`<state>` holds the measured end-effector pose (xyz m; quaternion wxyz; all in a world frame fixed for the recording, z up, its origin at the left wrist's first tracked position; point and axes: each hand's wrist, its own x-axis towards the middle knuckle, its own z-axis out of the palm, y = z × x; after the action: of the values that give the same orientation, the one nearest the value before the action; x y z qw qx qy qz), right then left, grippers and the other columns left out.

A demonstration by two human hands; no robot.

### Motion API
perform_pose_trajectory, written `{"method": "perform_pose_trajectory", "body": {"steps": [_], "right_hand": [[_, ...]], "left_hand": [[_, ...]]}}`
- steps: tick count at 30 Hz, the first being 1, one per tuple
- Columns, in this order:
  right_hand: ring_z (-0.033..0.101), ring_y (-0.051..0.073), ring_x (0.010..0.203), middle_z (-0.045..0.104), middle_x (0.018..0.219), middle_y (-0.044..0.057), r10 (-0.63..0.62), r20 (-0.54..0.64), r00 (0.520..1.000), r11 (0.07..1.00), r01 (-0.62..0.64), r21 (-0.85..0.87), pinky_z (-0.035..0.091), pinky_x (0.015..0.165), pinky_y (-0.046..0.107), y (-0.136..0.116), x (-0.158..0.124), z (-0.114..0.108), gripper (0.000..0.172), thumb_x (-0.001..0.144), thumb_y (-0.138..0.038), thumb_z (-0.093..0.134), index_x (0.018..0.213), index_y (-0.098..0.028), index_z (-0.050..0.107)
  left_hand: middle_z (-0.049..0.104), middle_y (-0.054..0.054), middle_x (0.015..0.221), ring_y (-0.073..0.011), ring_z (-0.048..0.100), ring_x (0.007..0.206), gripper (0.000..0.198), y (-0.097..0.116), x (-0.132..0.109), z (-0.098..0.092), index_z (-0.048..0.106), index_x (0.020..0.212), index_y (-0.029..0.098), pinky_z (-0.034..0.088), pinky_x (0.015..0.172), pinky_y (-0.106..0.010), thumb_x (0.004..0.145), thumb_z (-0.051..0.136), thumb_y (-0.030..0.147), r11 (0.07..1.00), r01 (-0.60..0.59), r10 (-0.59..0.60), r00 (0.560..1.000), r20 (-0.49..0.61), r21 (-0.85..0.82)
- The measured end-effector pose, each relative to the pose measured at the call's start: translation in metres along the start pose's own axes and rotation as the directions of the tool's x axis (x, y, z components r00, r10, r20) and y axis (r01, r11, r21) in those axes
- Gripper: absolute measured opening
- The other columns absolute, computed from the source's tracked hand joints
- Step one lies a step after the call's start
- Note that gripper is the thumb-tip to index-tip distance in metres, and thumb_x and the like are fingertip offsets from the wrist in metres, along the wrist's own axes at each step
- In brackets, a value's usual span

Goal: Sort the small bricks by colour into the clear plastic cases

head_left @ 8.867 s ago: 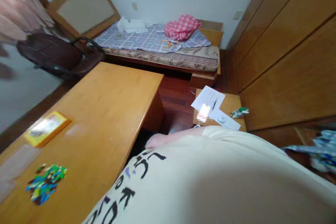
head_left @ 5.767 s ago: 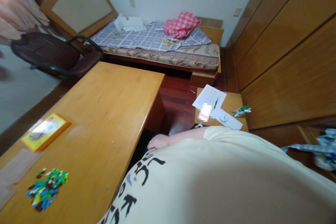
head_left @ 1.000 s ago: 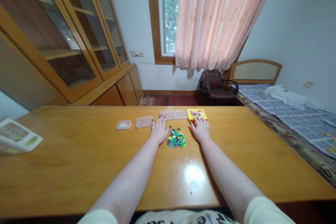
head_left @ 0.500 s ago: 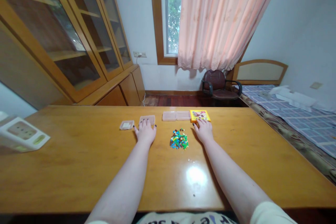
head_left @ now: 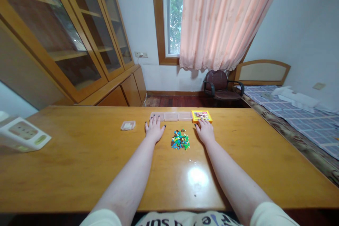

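Observation:
My left hand (head_left: 154,130) lies flat on the wooden table (head_left: 79,159), fingers spread, fingertips touching a clear plastic tray (head_left: 156,116) at the left end of a row of three trays (head_left: 178,116). Flat too is my right hand (head_left: 205,131), its fingertips at the near edge of a yellow box (head_left: 201,116). Between the hands sits a pile of small coloured bricks (head_left: 180,140). A smaller clear tray (head_left: 128,125) stands apart to the left.
A white device (head_left: 22,134) lies at the table's left edge. Beyond the table are glass-door cabinets (head_left: 66,39), a window with a pink curtain (head_left: 225,17), a dark chair (head_left: 221,86) and a bed (head_left: 296,106) on the right.
Earlier I faced the bed and wardrobe; I have since turned to the table. In the last half second my left hand slid one clear tray right, against the other two.

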<state>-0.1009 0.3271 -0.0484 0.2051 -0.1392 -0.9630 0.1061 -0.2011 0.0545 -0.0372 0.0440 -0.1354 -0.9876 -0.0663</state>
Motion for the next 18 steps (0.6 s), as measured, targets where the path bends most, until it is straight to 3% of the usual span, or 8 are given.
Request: {"method": "perform_pose_trajectory", "body": {"steps": [9,18], "right_hand": [[0.044,0.026,0.121,0.055,0.13,0.01,-0.011,-0.038,0.999,1.0,0.012,0.011,0.029,0.103,0.039,-0.001,-0.0012,-0.0034,0.041,0.09,-0.036,0.043,0.121,-0.014,0.059],[0.043,0.025,0.122,0.056,0.129,0.012,-0.014,-0.042,0.999,0.999,0.016,0.029,0.028,0.103,0.04,0.0012,-0.0008,-0.0013,0.04,0.09,-0.036,0.043,0.12,-0.015,0.059]], "left_hand": [[0.016,-0.01,0.154,-0.0281,0.02,0.139,0.065,-0.0013,0.0,-0.0029,0.025,0.145,0.015,0.017,0.111,-0.054,0.088,0.029,0.048,0.998,0.057,-0.058,0.998,-0.019,-0.034],[0.015,-0.009,0.154,-0.0267,0.017,0.14,0.069,0.0013,-0.0017,-0.0083,0.024,0.145,0.018,0.016,0.112,-0.052,0.086,0.032,0.052,0.998,0.002,-0.001,1.0,0.01,-0.064]]}}
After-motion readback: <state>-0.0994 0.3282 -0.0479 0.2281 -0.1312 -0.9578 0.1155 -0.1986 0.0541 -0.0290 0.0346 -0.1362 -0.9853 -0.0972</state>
